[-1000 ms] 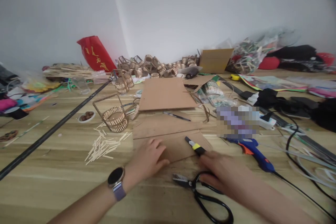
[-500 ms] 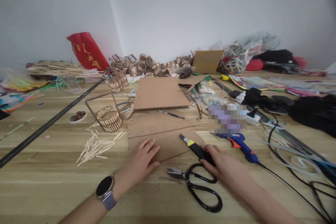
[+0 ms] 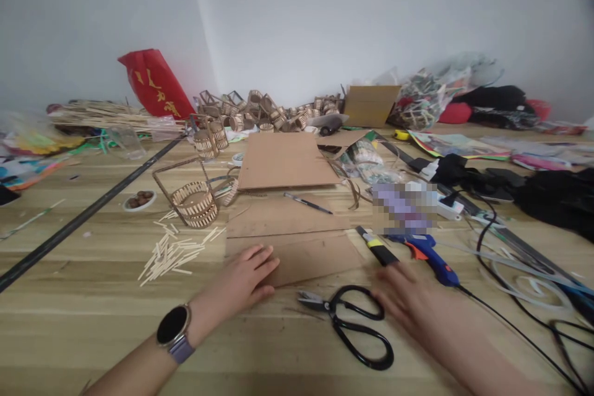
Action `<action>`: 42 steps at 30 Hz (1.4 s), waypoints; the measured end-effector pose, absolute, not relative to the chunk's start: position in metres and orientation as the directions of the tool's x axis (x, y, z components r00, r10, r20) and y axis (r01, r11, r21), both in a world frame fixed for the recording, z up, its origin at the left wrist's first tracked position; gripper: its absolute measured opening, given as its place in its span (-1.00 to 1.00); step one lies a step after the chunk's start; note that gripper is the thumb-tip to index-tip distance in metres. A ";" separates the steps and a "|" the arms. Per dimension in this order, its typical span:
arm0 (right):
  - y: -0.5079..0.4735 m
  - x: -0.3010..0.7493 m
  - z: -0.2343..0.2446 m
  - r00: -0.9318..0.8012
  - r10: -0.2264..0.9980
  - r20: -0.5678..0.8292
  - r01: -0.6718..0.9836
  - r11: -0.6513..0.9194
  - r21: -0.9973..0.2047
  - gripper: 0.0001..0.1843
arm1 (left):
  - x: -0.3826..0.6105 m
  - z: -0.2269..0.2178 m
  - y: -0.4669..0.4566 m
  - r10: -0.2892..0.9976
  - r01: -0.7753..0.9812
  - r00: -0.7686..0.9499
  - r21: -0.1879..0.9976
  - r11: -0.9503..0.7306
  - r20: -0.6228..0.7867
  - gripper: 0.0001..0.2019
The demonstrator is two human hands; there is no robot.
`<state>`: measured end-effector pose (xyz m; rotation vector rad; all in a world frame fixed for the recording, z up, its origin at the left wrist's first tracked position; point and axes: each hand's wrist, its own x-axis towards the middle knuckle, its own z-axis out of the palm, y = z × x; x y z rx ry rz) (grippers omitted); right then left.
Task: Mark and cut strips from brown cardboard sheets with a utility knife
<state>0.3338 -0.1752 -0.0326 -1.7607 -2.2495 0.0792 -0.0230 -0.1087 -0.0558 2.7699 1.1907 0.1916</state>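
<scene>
My left hand (image 3: pixel 253 272), with a watch (image 3: pixel 173 323) at the wrist, lies flat with fingers spread on the near edge of a brown cardboard sheet (image 3: pixel 297 253). Blurred by motion, my right hand (image 3: pixel 401 291) grips the end of a black and yellow utility knife (image 3: pixel 378 249), whose tip points away to the upper left. The knife is just right of the cardboard. Between my hands, black-handled scissors (image 3: pixel 350 322) rest on the wooden table. A black pen (image 3: pixel 307 203) lies farther back on the cardboard.
A blue glue gun (image 3: pixel 429 258) with its cable lies to the right. On the left are a small bamboo basket (image 3: pixel 192 203), a heap of thin sticks (image 3: pixel 169 257) and a bowl (image 3: pixel 139 201) of brown balls. A larger cardboard piece (image 3: pixel 288 161) and many small baskets sit behind.
My right hand has moved to the right, carrying the utility knife off the cardboard. My left hand has shifted only slightly. The scissors stay where they were.
</scene>
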 end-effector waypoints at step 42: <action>-0.065 0.272 0.019 -0.216 0.976 0.000 0.975 0.215 0.062 -0.80 | -0.045 -0.052 -0.112 0.856 0.847 0.508 0.237 -0.476 -0.096 -0.09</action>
